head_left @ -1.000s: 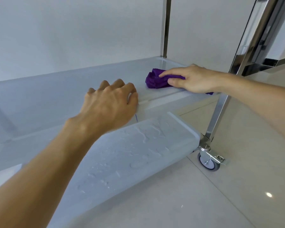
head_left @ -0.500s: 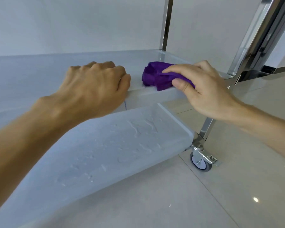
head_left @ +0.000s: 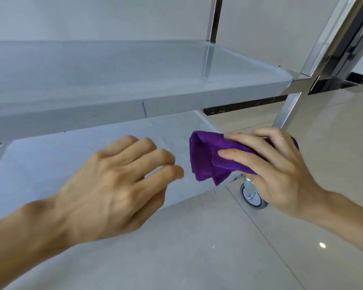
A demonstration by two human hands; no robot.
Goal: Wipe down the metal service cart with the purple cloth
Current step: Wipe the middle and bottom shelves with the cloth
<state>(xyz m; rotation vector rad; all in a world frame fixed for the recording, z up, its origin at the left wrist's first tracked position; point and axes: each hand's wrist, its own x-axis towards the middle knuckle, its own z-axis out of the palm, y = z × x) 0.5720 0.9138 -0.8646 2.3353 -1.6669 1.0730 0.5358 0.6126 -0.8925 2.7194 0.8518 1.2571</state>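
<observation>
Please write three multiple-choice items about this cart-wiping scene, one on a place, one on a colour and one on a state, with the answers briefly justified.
1. Where is the cloth?
A. On the upper shelf
B. In the right hand, by the lower shelf
C. On the floor

2. What colour is the cloth?
A. Yellow
B. Purple
C. White

3. What is the left hand doing?
A. Holding nothing
B. Gripping the cloth
C. Gripping the caster wheel

Answers:
1 B: the right hand grips the cloth at the corner of the lower shelf, below the upper shelf.
2 B: its folds are plainly purple.
3 A: the left hand has loosely curled, empty fingers, away from the caster wheel.
</observation>
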